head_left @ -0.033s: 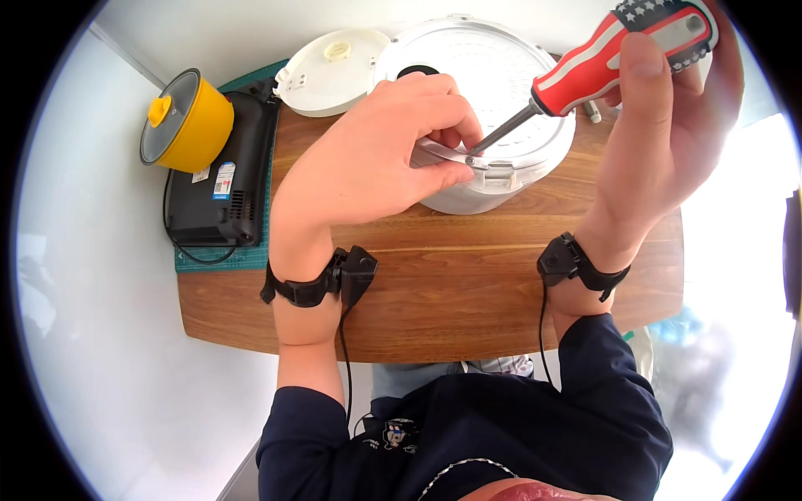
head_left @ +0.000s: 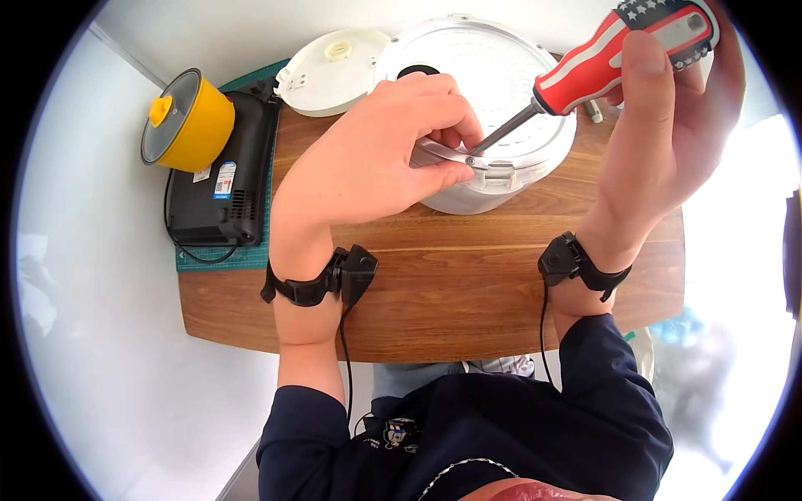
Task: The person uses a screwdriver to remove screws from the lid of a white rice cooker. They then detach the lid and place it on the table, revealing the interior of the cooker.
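Note:
My right hand [head_left: 668, 125] is closed round the handle of a screwdriver [head_left: 585, 67], which is red and white with a dark, starred end. The shaft slants down to the left. Its tip meets a small screw [head_left: 470, 160] at the front rim of a round, silver-and-white appliance [head_left: 518, 108] that looks like a rice cooker. With thumb and fingers, my left hand [head_left: 376, 150] pinches a curved metal strip [head_left: 441, 151] beside that screw. My left fingers partly cover the strip and the rim behind it.
A white round lid [head_left: 313, 83] lies behind my left hand. At the left, a yellow pot [head_left: 196, 125] with a grey lid rests on a black portable stove [head_left: 205, 204], over a green cutting mat [head_left: 205, 260]. Everything stands on a wooden table [head_left: 451, 284] by a white wall.

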A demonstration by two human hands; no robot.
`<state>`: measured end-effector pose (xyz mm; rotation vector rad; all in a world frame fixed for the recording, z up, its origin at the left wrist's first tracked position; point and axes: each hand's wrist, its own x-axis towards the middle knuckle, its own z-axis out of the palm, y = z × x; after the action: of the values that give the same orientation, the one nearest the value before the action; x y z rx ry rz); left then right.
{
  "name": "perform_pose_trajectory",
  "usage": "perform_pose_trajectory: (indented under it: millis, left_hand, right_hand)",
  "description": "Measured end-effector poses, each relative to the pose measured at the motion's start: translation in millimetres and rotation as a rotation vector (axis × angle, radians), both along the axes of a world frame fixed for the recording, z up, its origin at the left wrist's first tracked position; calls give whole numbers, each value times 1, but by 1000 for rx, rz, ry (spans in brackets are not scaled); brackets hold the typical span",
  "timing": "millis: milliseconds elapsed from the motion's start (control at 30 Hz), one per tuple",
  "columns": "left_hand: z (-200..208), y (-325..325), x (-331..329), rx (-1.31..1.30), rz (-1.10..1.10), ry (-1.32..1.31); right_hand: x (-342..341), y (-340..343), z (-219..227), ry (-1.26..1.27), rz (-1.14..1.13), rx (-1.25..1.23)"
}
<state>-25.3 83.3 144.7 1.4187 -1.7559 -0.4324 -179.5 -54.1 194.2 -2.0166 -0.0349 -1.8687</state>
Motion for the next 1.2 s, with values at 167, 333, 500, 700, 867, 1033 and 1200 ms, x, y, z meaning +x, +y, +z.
perform_pose_trajectory:
  millis: [167, 333, 500, 700, 867, 1033, 1200]
  left_hand:
    - [-1, 2, 3, 21, -12, 32]
    - [-2, 1, 4, 31, -18, 79]
    - [-3, 0, 5, 51, -31, 86]
    - [-1, 0, 2, 47, -16, 90]
    - [-6, 0, 2, 13, -12, 61]
    - [1, 2, 2, -4, -38, -31]
    - [-1, 5, 2, 42, -9, 87]
  right_hand:
    - [-2, 0, -2, 73, -50, -5]
    - [1, 4, -1, 83, -6, -5]
    - [5, 0, -5, 40, 3, 10]
    - [-2, -19, -12, 80, 61, -16]
    - [-2, -7, -4, 143, 102, -76]
    - [10, -5, 1, 100, 66, -210]
    - [16, 20, 34, 203, 479, 4]
